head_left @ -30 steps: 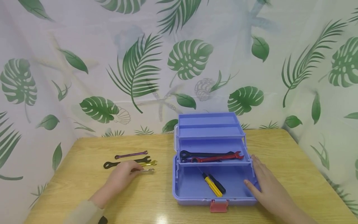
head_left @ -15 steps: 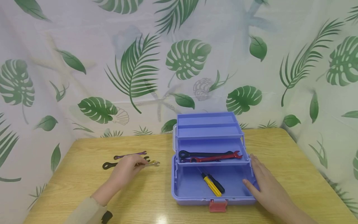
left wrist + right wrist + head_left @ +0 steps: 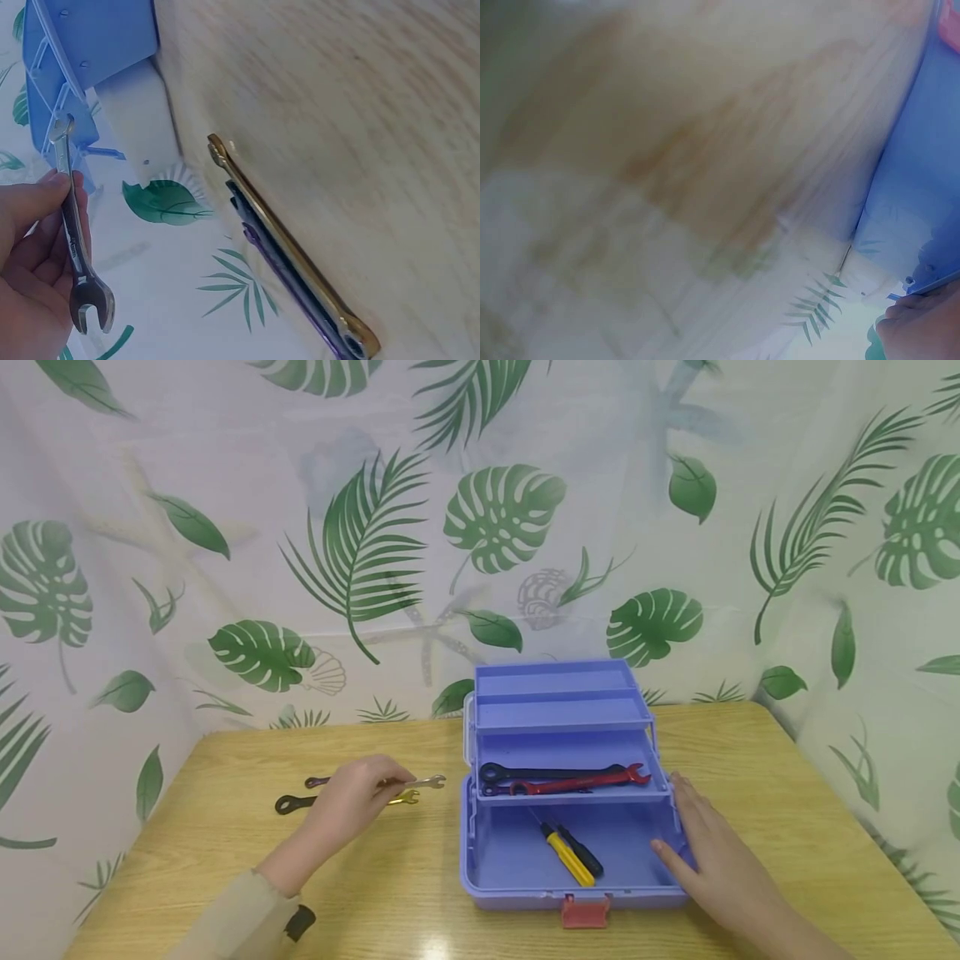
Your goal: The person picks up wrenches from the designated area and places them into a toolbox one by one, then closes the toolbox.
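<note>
Logged on wooden table (image 3: 405, 918): blue toolbox (image 3: 517, 902) with trays stepped out, right hand (image 3: 723, 872) resting against its right side, fingers straight, thumb spread. Noted left of toolbox: left hand (image 3: 356, 802), partly hiding black wrench (image 3: 300, 802), gold wrench (image 3: 403, 798) and purple wrench (image 3: 321, 782), while pinching silver wrench (image 3: 429, 782) above tabletop, one end toward toolbox.

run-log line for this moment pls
left hand: holds silver wrench off table | right hand: touches toolbox, right side | table: gold wrench, black wrench, purple wrench | toolbox: open
</note>
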A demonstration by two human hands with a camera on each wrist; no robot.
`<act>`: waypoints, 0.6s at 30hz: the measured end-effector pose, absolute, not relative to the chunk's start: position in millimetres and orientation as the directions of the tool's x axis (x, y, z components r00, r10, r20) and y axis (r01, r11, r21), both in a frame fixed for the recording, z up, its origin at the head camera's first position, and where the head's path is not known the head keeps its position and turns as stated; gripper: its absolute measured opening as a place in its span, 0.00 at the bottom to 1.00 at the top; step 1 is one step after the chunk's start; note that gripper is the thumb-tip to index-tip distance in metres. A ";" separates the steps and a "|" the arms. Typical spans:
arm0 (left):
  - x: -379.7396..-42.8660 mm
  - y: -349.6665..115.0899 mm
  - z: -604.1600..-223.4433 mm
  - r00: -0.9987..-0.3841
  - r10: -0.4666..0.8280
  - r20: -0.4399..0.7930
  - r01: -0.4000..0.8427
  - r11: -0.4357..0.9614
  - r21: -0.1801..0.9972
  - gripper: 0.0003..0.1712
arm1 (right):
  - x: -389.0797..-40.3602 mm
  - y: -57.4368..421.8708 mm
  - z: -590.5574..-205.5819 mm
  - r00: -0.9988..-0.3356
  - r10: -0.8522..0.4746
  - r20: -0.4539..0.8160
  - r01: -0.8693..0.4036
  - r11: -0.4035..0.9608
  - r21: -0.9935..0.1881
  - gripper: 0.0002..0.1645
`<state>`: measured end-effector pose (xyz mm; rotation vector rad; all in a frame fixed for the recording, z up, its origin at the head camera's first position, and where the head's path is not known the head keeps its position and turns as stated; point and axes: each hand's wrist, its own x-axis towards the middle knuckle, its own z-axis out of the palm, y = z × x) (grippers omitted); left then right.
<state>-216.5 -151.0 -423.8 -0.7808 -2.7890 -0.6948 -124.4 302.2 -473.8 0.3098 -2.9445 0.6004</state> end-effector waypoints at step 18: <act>-226.8 -119.3 -401.4 -0.778 0.519 0.355 0.625 0.699 0.347 0.07 | -125.1 303.2 -474.3 -0.971 -0.174 0.166 -0.226 0.899 -0.374 0.55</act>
